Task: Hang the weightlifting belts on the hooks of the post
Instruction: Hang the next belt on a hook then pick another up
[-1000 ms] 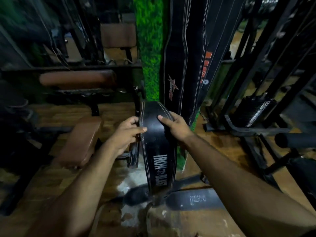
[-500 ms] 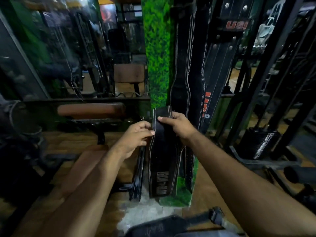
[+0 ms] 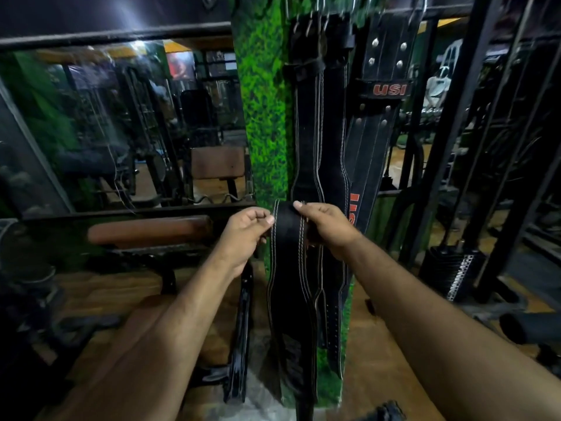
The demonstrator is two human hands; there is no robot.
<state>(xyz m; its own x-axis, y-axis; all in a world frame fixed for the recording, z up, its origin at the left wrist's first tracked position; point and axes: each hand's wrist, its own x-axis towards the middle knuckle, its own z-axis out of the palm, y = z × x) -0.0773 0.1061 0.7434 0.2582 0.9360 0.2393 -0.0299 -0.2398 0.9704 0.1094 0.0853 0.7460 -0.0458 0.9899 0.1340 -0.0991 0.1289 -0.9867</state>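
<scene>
Both hands, left hand (image 3: 247,235) and right hand (image 3: 326,227), pinch the black weightlifting belt (image 3: 288,268) between fingers. The hooks (image 3: 326,4) sit high above them on the green post (image 3: 261,117); raising the buckle end squarely should help.

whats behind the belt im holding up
Behind the held belt hang two black belts, one plain, one marked USI, against the green post. Their middle stretches are covered by it and by your right hand.
</scene>
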